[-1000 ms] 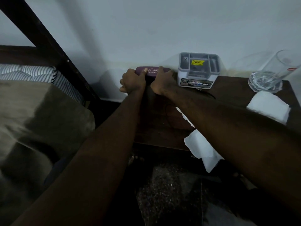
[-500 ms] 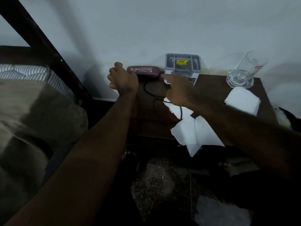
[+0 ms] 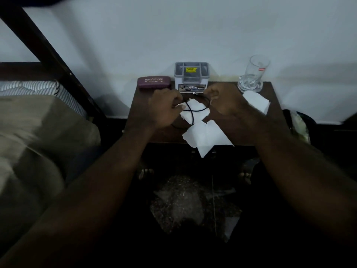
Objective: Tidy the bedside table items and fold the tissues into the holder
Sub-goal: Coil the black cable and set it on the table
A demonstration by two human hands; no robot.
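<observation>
both hands work over the dark wooden bedside surface (image 3: 239, 132). the left hand (image 3: 164, 109) is curled shut on a thin black cable (image 3: 193, 111), and the right hand (image 3: 228, 103) pinches the same cable at its plug end – the loop lies across loose white tissues (image 3: 204, 134) between the hands, one sheet hanging over the front edge at 6 o'clock. the grey compartmented holder (image 3: 191, 74) stands at 12 o'clock against the wall. a maroon spectacle case (image 3: 153, 82) lies at 11 o'clock just beside it. a clear drinking glass (image 3: 253, 74) stands at 2 o'clock, with a folded tissue (image 3: 257, 101) just in front – partly behind the right hand.
</observation>
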